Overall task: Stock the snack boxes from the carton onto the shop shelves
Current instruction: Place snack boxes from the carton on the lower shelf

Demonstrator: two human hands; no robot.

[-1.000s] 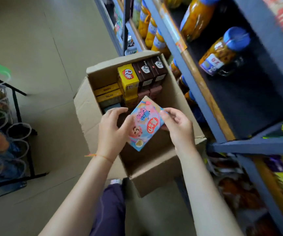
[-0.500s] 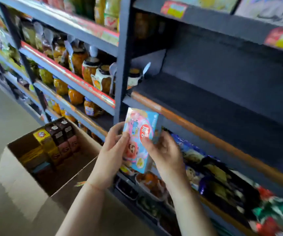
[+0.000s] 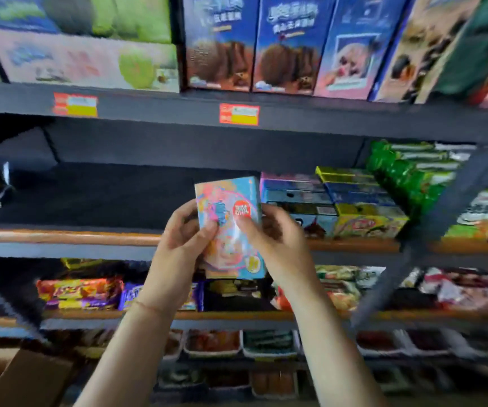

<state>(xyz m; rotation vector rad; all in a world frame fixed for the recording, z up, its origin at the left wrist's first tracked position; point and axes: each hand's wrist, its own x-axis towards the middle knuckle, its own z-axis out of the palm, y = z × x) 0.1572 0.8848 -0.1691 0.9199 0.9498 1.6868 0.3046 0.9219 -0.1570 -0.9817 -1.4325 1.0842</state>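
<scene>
Dark metal shop shelving with wood-edged boards, crowded with bright packaged goods.

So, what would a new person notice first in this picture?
First, the colourful snack box in the middle, held upright by the left hand and right hand before the dark shelf. Then the stacked boxes beside it on the right.
</scene>
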